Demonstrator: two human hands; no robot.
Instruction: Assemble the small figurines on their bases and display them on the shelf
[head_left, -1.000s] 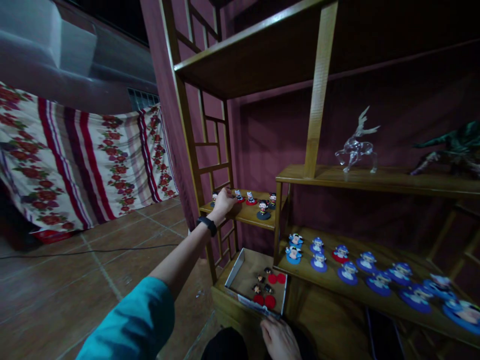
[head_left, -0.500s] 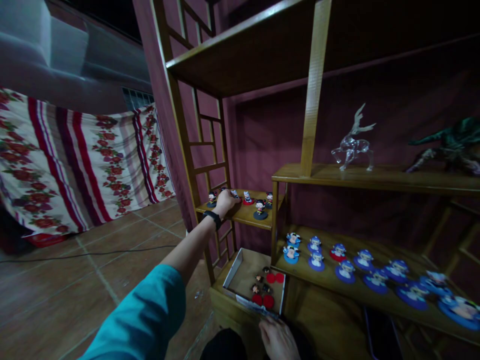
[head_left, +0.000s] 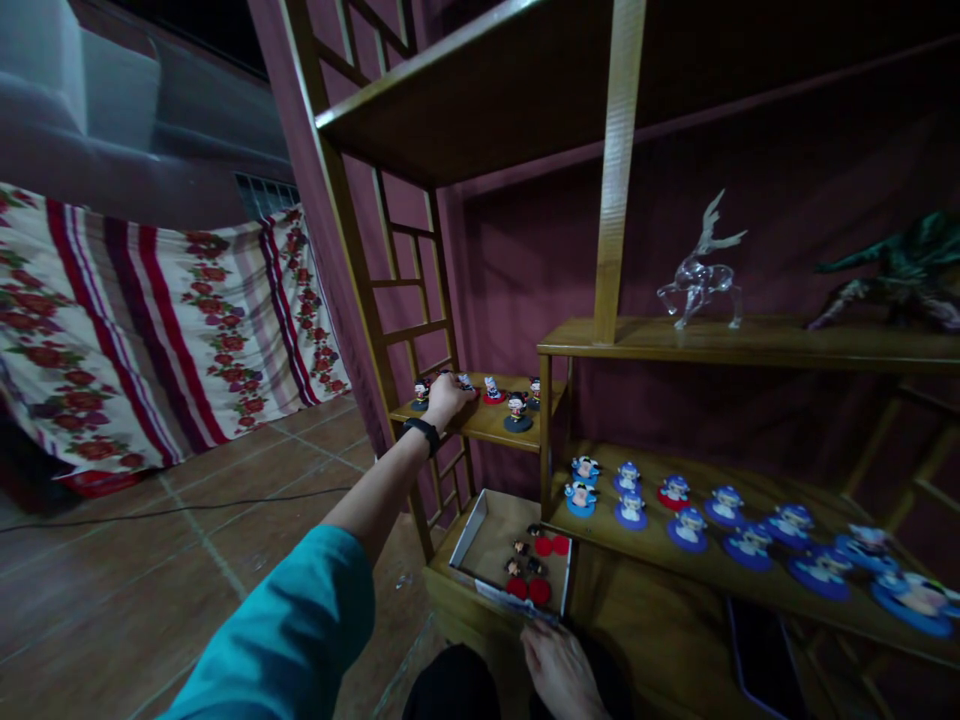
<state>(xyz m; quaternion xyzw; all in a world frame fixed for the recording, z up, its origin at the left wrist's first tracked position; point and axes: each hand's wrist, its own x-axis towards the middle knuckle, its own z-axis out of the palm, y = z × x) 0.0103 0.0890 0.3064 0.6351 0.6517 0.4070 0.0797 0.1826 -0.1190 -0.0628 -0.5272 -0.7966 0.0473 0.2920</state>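
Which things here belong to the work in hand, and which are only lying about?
Work in hand:
left hand, among small figurines
right hand, near open box
red discs in box

Apparently just lying about:
transparent deer
green figure
patterned cloth

No legible txt anywhere in view; no labels, brands, nos. or signs readable.

Small white-and-dark figurine (head_left: 466, 382), partly hidden, apparently red-based, on the shelf (head_left: 487, 424)

Wooden shelves (head_left: 652, 345), small figurines (head_left: 517, 408), open box (head_left: 466, 535), clear deer (head_left: 701, 285), green figure (head_left: 904, 255)
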